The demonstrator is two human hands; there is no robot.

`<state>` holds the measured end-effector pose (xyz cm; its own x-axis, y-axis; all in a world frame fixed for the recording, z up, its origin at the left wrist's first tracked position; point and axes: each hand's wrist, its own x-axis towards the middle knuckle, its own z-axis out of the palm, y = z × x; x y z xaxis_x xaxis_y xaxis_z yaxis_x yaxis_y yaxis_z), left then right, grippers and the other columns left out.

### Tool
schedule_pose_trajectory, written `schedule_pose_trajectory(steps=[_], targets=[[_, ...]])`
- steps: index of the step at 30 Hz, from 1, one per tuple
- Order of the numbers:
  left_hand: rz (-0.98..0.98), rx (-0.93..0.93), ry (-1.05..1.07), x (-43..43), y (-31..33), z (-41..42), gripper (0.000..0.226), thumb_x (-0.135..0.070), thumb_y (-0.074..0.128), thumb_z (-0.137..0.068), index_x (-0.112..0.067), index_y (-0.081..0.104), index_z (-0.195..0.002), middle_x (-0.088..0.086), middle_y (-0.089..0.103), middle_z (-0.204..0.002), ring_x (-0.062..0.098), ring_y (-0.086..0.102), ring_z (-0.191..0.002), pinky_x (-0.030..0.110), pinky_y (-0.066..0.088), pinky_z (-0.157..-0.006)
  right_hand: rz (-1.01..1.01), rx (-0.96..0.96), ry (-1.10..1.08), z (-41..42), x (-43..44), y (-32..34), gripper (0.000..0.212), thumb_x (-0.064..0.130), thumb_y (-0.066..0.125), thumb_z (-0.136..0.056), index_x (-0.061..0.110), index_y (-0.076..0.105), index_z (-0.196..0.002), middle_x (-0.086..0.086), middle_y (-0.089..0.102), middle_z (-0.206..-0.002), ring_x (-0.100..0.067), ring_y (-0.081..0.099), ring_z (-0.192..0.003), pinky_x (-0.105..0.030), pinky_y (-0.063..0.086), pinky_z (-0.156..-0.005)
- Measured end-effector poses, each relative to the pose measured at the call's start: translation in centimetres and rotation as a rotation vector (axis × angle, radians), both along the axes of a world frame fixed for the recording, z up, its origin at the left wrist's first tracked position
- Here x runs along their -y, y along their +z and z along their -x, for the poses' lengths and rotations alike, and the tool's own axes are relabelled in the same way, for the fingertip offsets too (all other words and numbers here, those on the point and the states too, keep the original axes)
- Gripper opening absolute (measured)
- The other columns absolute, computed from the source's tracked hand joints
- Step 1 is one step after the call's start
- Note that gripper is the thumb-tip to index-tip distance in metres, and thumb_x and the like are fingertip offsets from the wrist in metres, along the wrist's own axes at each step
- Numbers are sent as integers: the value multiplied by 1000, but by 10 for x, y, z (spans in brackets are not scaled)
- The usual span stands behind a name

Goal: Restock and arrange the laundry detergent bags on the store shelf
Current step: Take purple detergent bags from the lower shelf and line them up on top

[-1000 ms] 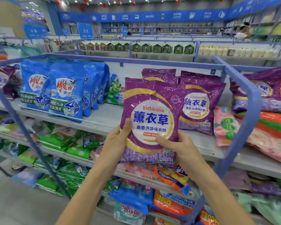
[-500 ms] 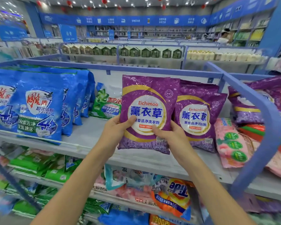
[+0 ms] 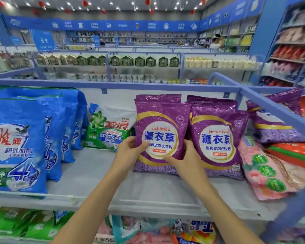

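Note:
A purple Eichimoo detergent bag [image 3: 159, 124] stands upright on the white shelf [image 3: 148, 191], its bottom edge on the shelf board. My left hand [image 3: 130, 152] grips its lower left edge with the thumb on the front. My right hand [image 3: 185, 159] holds its lower right edge, thumb across the label. Right beside it stands a second purple bag [image 3: 218, 138], with more purple bags behind both. Another purple bag [image 3: 273, 127] leans past the blue frame post on the right.
Big blue detergent bags [image 3: 18, 138] fill the shelf's left end, with a green and white bag [image 3: 107, 131] behind them. Pink bags [image 3: 264, 169] lie at the right. A blue rail [image 3: 275, 110] crosses at right. Lower shelves hold green, orange and blue bags.
Both hands carried the purple bag forward and down onto the shelf, next to the other purple bag. The camera moved closer and higher over the shelf.

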<state>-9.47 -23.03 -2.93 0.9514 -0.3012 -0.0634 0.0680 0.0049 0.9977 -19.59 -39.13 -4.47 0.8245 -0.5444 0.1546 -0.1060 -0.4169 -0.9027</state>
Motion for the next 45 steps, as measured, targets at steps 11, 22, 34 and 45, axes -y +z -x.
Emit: schedule_pose_trajectory(steps=[11, 22, 34, 45], targets=[[-479, 358, -125, -12, -25, -6, 56, -16, 96, -60, -30, 55, -96, -19, 65, -87, 2, 63, -80, 8, 43, -57, 277, -234, -86, -6, -8, -27, 72, 19, 85, -78, 20, 43, -136, 1, 53, -128, -23, 57, -121, -33, 46, -94], [-470, 454, -110, -6, -39, -5, 63, -17, 91, -71, -25, 53, -121, -8, 65, -118, 11, 61, -105, 15, 44, -76, 258, -189, -138, -11, -8, -28, 71, 17, 86, -77, 21, 46, -135, 1, 56, -128, -22, 57, -121, -38, 50, -99], [-522, 486, -111, -3, -34, 2, 56, -16, 88, -74, -18, 55, -120, 1, 67, -120, 10, 55, -93, 25, 43, -79, 280, -133, -185, -5, -22, -26, 62, 14, 81, -82, 20, 46, -133, 0, 60, -131, -24, 58, -122, -39, 50, -99], [-583, 545, -144, -11, -37, 2, 52, -26, 84, -80, -17, 57, -124, 3, 70, -118, 26, 65, -108, 34, 52, -87, 272, -54, -144, 9, -26, -21, 70, 19, 80, -84, 25, 46, -146, 8, 59, -139, -13, 53, -130, -33, 46, -106]])
